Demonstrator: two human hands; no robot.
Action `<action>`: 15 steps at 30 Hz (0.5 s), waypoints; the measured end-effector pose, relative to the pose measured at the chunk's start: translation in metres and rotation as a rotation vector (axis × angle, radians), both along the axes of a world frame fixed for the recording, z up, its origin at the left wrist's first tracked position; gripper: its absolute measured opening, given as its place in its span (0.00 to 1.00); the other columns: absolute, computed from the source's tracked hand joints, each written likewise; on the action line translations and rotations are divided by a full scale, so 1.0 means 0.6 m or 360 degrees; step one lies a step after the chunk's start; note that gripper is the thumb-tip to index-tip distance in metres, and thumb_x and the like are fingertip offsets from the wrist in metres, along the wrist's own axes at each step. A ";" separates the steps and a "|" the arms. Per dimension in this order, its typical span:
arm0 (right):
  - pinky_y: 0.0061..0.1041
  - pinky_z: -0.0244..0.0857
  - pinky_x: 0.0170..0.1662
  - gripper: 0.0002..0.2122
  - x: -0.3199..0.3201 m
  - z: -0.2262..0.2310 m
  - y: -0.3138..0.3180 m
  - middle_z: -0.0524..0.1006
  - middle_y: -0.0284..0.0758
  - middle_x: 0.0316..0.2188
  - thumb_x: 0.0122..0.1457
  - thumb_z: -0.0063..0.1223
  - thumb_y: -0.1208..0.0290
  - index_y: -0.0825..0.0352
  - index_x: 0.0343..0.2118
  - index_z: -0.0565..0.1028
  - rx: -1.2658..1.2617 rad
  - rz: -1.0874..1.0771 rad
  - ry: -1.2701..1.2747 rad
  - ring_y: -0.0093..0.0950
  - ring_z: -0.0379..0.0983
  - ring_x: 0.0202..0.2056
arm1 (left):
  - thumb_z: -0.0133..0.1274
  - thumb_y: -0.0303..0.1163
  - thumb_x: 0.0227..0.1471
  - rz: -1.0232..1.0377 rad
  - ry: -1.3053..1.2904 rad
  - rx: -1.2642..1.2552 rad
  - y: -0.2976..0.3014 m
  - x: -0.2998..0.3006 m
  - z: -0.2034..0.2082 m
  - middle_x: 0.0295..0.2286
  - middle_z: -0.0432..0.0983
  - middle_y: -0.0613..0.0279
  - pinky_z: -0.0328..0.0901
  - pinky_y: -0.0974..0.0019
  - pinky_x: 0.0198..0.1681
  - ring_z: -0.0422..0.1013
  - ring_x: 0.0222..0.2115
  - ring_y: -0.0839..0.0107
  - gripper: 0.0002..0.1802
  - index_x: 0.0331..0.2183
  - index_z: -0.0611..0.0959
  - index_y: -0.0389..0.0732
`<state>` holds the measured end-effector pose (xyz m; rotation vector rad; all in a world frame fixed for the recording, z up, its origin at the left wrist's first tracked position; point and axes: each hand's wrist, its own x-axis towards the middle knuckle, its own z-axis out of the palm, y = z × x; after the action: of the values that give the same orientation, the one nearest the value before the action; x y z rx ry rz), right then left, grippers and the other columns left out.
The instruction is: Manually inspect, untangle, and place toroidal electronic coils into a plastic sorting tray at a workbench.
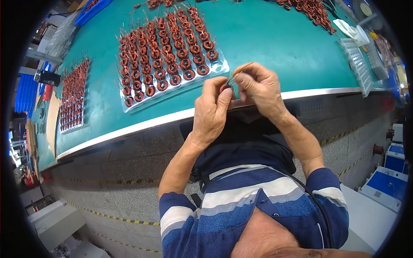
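Just over the table's near edge, my left hand [210, 111] is closed, its thumb and fingertips gripping a small copper-wound ring coil [224, 87]. Most of that coil hides behind the fingers. My right hand [263, 88] pinches the thin wire leads [232, 79] coming off the coil, and one reddish wire end [244, 66] sticks out above its fingers. Left of both hands lies a clear plastic tray [220, 65] filled with rows of similar coils [175, 80], their wire ends pointing up.
A green-topped workbench [297, 64] with a pale metal edge spans the front. A second tray of coils [74, 96] sits at far left. Loose coils [312, 15] are heaped at the back right, near a white cloth [345, 29] and a clear tray [356, 64].
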<state>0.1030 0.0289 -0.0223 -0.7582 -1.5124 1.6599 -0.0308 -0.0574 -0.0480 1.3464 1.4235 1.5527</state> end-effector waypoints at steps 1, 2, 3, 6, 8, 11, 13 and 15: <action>0.13 0.60 0.19 0.09 -0.001 0.011 0.011 0.74 0.29 0.20 0.58 0.57 0.69 0.71 0.35 0.76 0.0110 -0.0028 -0.0039 0.14 0.67 0.18 | 0.49 0.31 0.59 0.0039 -0.0193 0.0055 -0.007 0.001 0.001 0.25 0.75 0.59 0.67 0.69 0.28 0.72 0.24 0.72 0.15 0.46 0.70 0.34; 0.13 0.59 0.20 0.09 -0.004 0.029 0.025 0.74 0.29 0.19 0.59 0.55 0.69 0.71 0.35 0.76 0.0191 -0.0060 -0.0050 0.14 0.68 0.18 | 0.49 0.29 0.59 0.0143 -0.0011 0.0161 -0.010 -0.010 -0.002 0.25 0.75 0.59 0.67 0.70 0.28 0.72 0.24 0.72 0.16 0.47 0.69 0.35; 0.13 0.59 0.20 0.09 -0.009 0.038 0.042 0.74 0.29 0.19 0.59 0.55 0.69 0.71 0.34 0.76 0.0276 -0.0063 -0.0073 0.14 0.68 0.18 | 0.50 0.28 0.58 0.0241 0.0171 0.0260 -0.013 -0.024 -0.006 0.26 0.75 0.59 0.67 0.70 0.28 0.72 0.24 0.72 0.16 0.48 0.69 0.35; 0.15 0.60 0.21 0.09 -0.032 0.049 0.091 0.75 0.30 0.20 0.59 0.55 0.69 0.72 0.34 0.76 0.0492 0.0044 -0.0287 0.15 0.67 0.17 | 0.50 0.25 0.57 0.0335 0.0312 0.0226 -0.014 -0.051 -0.017 0.25 0.74 0.60 0.66 0.70 0.27 0.70 0.23 0.74 0.14 0.46 0.71 0.36; 0.17 0.61 0.21 0.09 -0.053 0.033 0.120 0.76 0.30 0.22 0.59 0.55 0.69 0.71 0.35 0.76 0.0660 0.0226 -0.0403 0.15 0.66 0.17 | 0.51 0.25 0.56 0.0306 0.0331 0.0158 -0.014 -0.054 -0.015 0.24 0.73 0.59 0.65 0.69 0.26 0.70 0.22 0.72 0.12 0.43 0.73 0.36; 0.19 0.63 0.22 0.09 -0.066 0.030 0.136 0.76 0.32 0.21 0.58 0.55 0.69 0.71 0.36 0.76 0.0573 0.0486 -0.0827 0.18 0.67 0.16 | 0.52 0.24 0.55 0.0289 0.0436 0.0132 -0.009 -0.049 -0.008 0.24 0.73 0.57 0.66 0.68 0.27 0.70 0.22 0.68 0.09 0.40 0.75 0.36; 0.20 0.64 0.22 0.11 -0.072 0.037 0.143 0.76 0.33 0.21 0.58 0.55 0.68 0.71 0.39 0.75 0.0668 0.0514 -0.0833 0.18 0.68 0.16 | 0.51 0.22 0.54 0.0298 0.0403 0.0123 -0.006 -0.049 -0.007 0.24 0.73 0.57 0.66 0.69 0.27 0.71 0.22 0.68 0.07 0.38 0.77 0.35; 0.21 0.65 0.22 0.16 -0.069 0.054 0.140 0.75 0.33 0.20 0.58 0.56 0.64 0.72 0.43 0.72 0.0828 0.0487 -0.0890 0.19 0.69 0.17 | 0.52 0.22 0.54 0.0271 0.0245 -0.0007 -0.014 -0.051 -0.004 0.25 0.74 0.56 0.65 0.69 0.27 0.71 0.22 0.68 0.07 0.37 0.77 0.34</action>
<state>0.0614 0.1128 0.0101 -0.7560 -2.4316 1.2003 -0.0616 -0.0660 -0.0507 1.3983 1.6726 1.5794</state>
